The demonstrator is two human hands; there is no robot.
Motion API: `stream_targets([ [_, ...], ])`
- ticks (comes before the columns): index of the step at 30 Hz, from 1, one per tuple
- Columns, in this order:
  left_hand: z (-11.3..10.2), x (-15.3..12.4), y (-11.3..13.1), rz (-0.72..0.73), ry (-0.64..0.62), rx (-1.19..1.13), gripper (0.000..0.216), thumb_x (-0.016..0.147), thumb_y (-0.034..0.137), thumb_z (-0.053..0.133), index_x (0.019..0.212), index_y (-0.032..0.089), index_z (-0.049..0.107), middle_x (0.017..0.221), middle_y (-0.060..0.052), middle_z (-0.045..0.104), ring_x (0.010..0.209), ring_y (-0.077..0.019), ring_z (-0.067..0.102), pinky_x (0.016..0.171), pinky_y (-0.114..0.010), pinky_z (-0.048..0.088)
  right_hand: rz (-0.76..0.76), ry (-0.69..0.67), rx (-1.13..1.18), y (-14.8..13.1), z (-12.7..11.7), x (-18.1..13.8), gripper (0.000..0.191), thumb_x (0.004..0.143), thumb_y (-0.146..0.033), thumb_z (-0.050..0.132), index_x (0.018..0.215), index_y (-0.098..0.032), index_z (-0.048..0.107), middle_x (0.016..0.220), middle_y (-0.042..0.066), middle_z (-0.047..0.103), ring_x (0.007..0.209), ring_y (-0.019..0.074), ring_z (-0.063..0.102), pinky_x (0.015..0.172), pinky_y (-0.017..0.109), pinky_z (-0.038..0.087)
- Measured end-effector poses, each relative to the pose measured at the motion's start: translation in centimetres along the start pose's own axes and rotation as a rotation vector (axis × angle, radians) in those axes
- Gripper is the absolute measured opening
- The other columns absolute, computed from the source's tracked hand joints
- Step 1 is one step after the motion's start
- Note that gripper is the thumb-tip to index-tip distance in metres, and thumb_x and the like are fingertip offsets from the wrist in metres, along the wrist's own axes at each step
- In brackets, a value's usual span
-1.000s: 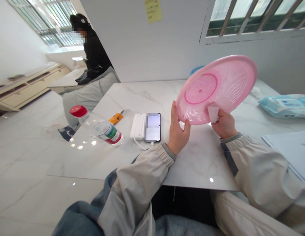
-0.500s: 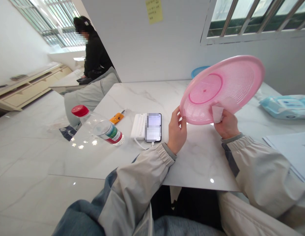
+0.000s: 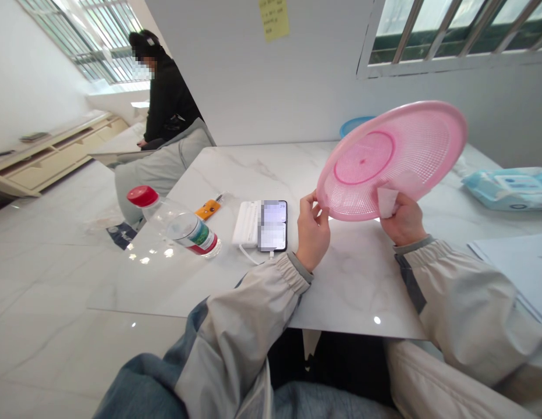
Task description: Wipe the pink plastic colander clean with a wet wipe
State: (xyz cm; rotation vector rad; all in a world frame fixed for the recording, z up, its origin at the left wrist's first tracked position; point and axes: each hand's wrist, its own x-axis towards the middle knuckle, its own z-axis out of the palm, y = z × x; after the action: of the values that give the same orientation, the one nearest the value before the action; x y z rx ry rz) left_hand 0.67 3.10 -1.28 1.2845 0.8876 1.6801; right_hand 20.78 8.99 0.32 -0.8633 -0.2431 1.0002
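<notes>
A round pink plastic mesh basket (image 3: 363,142) is tilted up above the table, its inside facing me. My left hand (image 3: 313,233) pinches the basket's lower left rim between thumb and fingers. In my right hand (image 3: 403,221) is a white wipe (image 3: 387,201), bunched in closed fingers and pressed against the lower right part of the basket. The wipe's lower layers and part of the right fingers are hidden.
On the marble-look table (image 3: 340,291) are a red-capped bottle (image 3: 179,224), an orange item (image 3: 208,208), a white power bank (image 3: 245,224), a phone (image 3: 274,227), a wipes pack (image 3: 510,189), paper (image 3: 519,265) and a blue item (image 3: 354,125). A person (image 3: 168,93) sits at the far left.
The pink basket has shifted slightly left and down at its right rim, my left hand moving with it. My right hand stays nearly in place with the wipe.
</notes>
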Motion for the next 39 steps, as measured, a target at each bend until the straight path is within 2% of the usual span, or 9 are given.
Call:
stream_targets([
  [5,-0.1,0.1,0.2,-0.072,0.004,0.040,0.020,0.107,0.025,0.067,0.122,0.024,0.054,0.131,-0.007,0.064,0.123,-0.0218,0.074,0.116,-0.047,0.060,-0.022,0.026,0.002,-0.1,0.0,0.0,0.022,0.076,0.006,0.060,0.076,-0.013,0.073,0.077,0.000,0.072,0.074,0.0117,0.068,0.069,0.021,0.062],
  [9,0.1,0.0,0.6,-0.187,-0.003,0.048,0.019,0.106,0.022,0.069,0.116,0.023,0.053,0.124,-0.006,0.063,0.116,-0.0217,0.076,0.098,-0.039,0.066,-0.045,0.025,0.008,0.0,0.0,0.1,0.024,0.075,0.006,0.060,0.079,-0.012,0.075,0.082,0.001,0.075,0.078,0.0126,0.070,0.069,0.022,0.064],
  [12,0.2,0.0,0.8,-0.250,-0.012,0.048,0.017,0.106,0.020,0.070,0.108,0.021,0.052,0.117,-0.005,0.063,0.112,-0.0212,0.076,0.089,-0.032,0.065,-0.044,0.004,-0.010,0.1,-0.2,0.5,0.024,0.074,0.005,0.061,0.080,-0.012,0.076,0.084,0.002,0.077,0.079,0.0126,0.072,0.070,0.022,0.065],
  [17,0.3,-0.1,0.7,-0.236,-0.007,0.040,0.017,0.107,0.019,0.068,0.102,0.020,0.052,0.108,-0.003,0.062,0.102,-0.0169,0.076,0.083,-0.026,0.059,-0.060,-0.027,-0.023,0.3,-0.7,1.1,0.024,0.073,0.003,0.063,0.082,-0.013,0.077,0.085,0.001,0.076,0.077,0.0118,0.072,0.070,0.020,0.064],
  [22,0.1,0.0,0.7,-0.197,-0.029,0.052,0.026,0.105,0.032,0.075,0.098,0.021,0.052,0.100,0.000,0.062,0.091,-0.0145,0.074,0.079,-0.025,0.055,-0.040,-0.021,-0.002,0.2,-0.4,0.7,0.020,0.074,0.002,0.062,0.078,-0.014,0.073,0.079,0.000,0.072,0.072,0.0109,0.068,0.069,0.021,0.064],
  [28,-0.3,0.0,0.7,-0.100,-0.119,0.104,0.022,0.102,0.038,0.077,0.098,0.020,0.064,0.094,-0.002,0.073,0.093,-0.0163,0.072,0.090,-0.030,0.058,-0.023,-0.020,0.011,-0.3,-0.2,0.6,0.025,0.074,0.004,0.059,0.084,-0.014,0.073,0.085,0.001,0.075,0.075,0.0127,0.070,0.076,0.024,0.067],
  [34,-0.4,0.0,0.1,-0.183,-0.156,0.117,0.023,0.094,0.037,0.084,0.101,0.018,0.074,0.100,-0.005,0.080,0.096,-0.0197,0.075,0.097,-0.037,0.062,-0.018,-0.023,0.033,-0.5,0.1,0.2,0.034,0.080,0.005,0.055,0.098,-0.013,0.078,0.099,0.005,0.081,0.087,0.0156,0.075,0.081,0.026,0.068],
  [39,-0.2,-0.7,0.2,-0.286,-0.256,0.108,0.025,0.090,0.036,0.089,0.103,0.016,0.082,0.104,-0.010,0.085,0.098,-0.0247,0.079,0.099,-0.043,0.063,-0.014,-0.080,0.037,-0.3,0.0,0.0,0.033,0.082,0.003,0.057,0.100,-0.012,0.079,0.103,0.007,0.083,0.096,0.0177,0.077,0.090,0.029,0.068],
])
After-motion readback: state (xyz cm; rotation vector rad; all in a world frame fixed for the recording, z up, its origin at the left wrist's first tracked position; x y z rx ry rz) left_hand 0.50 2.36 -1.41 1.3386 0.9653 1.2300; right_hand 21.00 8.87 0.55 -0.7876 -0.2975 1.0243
